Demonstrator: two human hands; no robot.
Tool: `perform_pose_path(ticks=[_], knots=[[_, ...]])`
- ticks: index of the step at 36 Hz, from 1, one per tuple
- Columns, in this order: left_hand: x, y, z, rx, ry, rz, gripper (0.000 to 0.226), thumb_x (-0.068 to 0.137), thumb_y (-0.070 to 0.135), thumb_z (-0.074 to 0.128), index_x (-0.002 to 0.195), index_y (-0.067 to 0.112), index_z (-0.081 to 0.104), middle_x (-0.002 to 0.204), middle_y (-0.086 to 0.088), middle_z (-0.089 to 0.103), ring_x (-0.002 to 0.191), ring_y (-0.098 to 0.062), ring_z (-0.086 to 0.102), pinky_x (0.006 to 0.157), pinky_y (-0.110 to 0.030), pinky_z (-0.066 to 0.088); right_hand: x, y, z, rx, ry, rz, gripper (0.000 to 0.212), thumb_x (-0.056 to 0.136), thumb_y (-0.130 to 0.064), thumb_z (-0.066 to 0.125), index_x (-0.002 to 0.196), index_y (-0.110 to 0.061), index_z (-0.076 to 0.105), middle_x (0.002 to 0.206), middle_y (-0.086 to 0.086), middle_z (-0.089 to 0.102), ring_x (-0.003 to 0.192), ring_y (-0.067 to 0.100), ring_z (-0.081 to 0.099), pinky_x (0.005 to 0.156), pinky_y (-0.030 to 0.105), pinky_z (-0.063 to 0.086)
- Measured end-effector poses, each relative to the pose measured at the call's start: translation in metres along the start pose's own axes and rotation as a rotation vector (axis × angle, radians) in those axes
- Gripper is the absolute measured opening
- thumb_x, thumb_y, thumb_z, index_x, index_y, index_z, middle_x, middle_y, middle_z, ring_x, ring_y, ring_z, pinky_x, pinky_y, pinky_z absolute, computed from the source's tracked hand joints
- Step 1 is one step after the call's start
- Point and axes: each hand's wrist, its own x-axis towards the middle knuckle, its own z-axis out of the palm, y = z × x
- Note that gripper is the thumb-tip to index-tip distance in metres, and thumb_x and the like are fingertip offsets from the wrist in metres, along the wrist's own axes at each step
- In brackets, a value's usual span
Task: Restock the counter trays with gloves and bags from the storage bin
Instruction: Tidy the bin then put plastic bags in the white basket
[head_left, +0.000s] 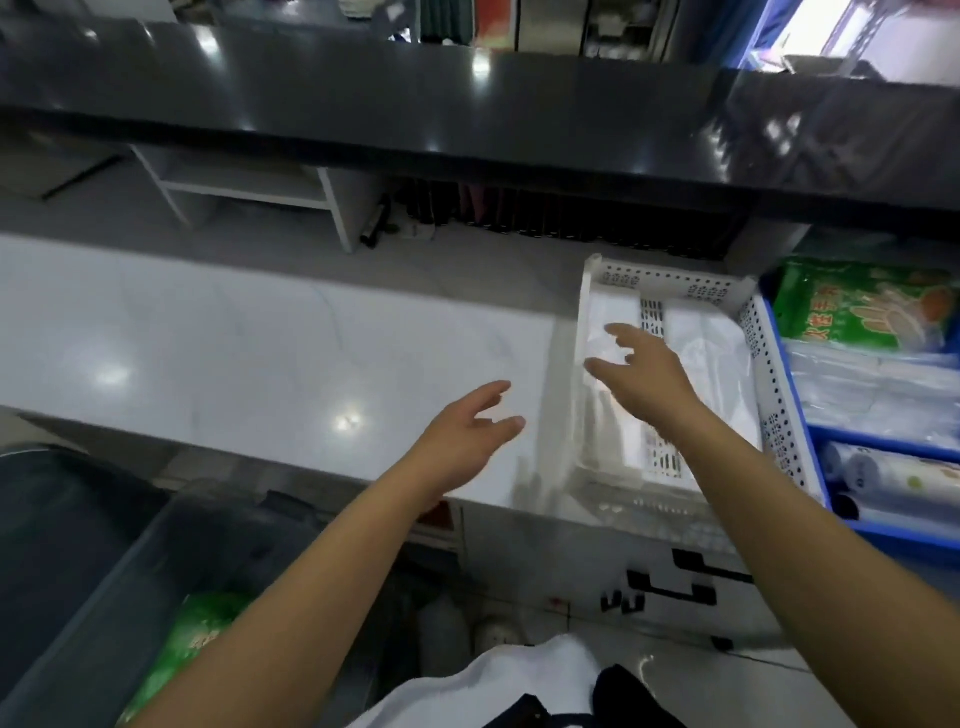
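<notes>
Left hand (467, 431), fingers spread and holding nothing, hovers over the white counter (208, 353) just left of the white perforated tray (769, 364). Right hand (644, 379), fingers apart, reaches over clear bags (608, 415) in that tray. Right of the tray, a blue tray (815, 447) holds a green glove pack (867, 306).

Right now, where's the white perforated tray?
In the head view, the white perforated tray sits right of centre on the pale counter, against the blue bin on its right, with the right hand over it.
</notes>
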Motion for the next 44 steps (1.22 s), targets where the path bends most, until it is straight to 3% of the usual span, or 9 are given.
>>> perform_pose_path(ticks=[4,7,11,15,21,25,28,37,44], knots=[[-0.067,-0.03,-0.06,0.168,0.144,0.031,0.058,0.087,0.056,0.062,0.14,0.057,0.038,0.144,0.025,0.038,0.134,-0.001,0.036,0.101,-0.027,0.035,-0.064,-0.058,0.031,-0.051,-0.085,-0.28,0.058,0.087,-0.049,0.063,0.141,-0.036,0.045,0.152,-0.008,0.04,0.138,0.015,0.037,0.109,0.035,0.032],[-0.124,-0.062,-0.099,0.25,0.293,0.037,0.064,0.087,0.054,0.063,0.144,0.051,0.035,0.142,0.027,0.034,0.127,0.006,0.03,0.101,-0.022,0.029,-0.114,-0.093,0.068,-0.144,-0.177,-0.482,0.061,0.088,-0.058,0.056,0.144,-0.043,0.037,0.159,-0.011,0.027,0.146,0.011,0.022,0.115,0.035,0.02],[-0.197,-0.123,-0.128,0.327,0.548,0.008,0.068,0.088,0.04,0.068,0.148,0.034,0.039,0.149,0.012,0.041,0.138,-0.007,0.035,0.112,-0.03,0.031,-0.171,-0.111,0.14,-0.228,-0.288,-0.652,0.064,0.09,-0.057,0.055,0.148,-0.04,0.034,0.163,-0.007,0.018,0.15,0.016,0.011,0.12,0.04,0.015],[-0.26,-0.203,-0.123,0.278,0.714,-0.222,0.074,0.087,0.035,0.07,0.151,0.021,0.036,0.154,-0.003,0.04,0.14,-0.023,0.036,0.115,-0.04,0.031,-0.22,-0.092,0.218,-0.345,-0.531,-0.655,0.067,0.09,-0.057,0.054,0.15,-0.039,0.03,0.164,-0.004,0.013,0.151,0.018,0.005,0.121,0.046,0.015],[-0.34,-0.307,-0.089,0.173,0.654,-0.487,0.076,0.087,0.042,0.068,0.151,0.02,0.033,0.155,-0.003,0.037,0.139,-0.026,0.038,0.112,-0.041,0.035,-0.274,-0.045,0.304,-0.603,-0.834,-0.582,0.075,0.088,-0.061,0.053,0.152,-0.036,0.025,0.164,-0.003,0.013,0.15,0.021,0.01,0.118,0.05,0.019],[-0.372,-0.342,-0.071,0.052,0.677,-0.545,0.071,0.087,0.039,0.068,0.148,0.022,0.037,0.149,-0.001,0.045,0.131,-0.025,0.046,0.107,-0.042,0.041,-0.291,-0.04,0.332,-0.669,-0.915,-0.593,0.074,0.085,-0.059,0.054,0.151,-0.037,0.027,0.161,-0.003,0.022,0.146,0.022,0.022,0.117,0.048,0.025],[-0.384,-0.354,-0.06,-0.06,0.691,-0.588,0.071,0.089,0.037,0.067,0.15,0.022,0.034,0.152,-0.002,0.042,0.136,-0.025,0.041,0.11,-0.043,0.037,-0.294,-0.043,0.348,-0.7,-0.928,-0.58,0.072,0.086,-0.055,0.058,0.149,-0.031,0.034,0.159,0.0,0.03,0.144,0.023,0.028,0.115,0.045,0.03],[-0.363,-0.372,-0.073,-0.161,0.694,-0.64,0.063,0.092,0.029,0.064,0.149,0.02,0.037,0.153,-0.006,0.041,0.138,-0.026,0.04,0.113,-0.042,0.035,-0.266,-0.064,0.409,-0.778,-1.03,-0.598,0.061,0.088,-0.041,0.064,0.143,-0.022,0.045,0.152,0.007,0.04,0.139,0.025,0.038,0.111,0.046,0.035],[-0.301,-0.423,-0.105,-0.127,0.691,-0.743,0.063,0.094,0.029,0.061,0.151,0.018,0.036,0.155,-0.006,0.038,0.141,-0.025,0.036,0.116,-0.033,0.027,-0.205,-0.037,0.508,-0.904,-1.15,-0.571,0.061,0.088,-0.037,0.065,0.142,-0.017,0.045,0.149,0.012,0.042,0.134,0.032,0.042,0.109,0.047,0.036]])
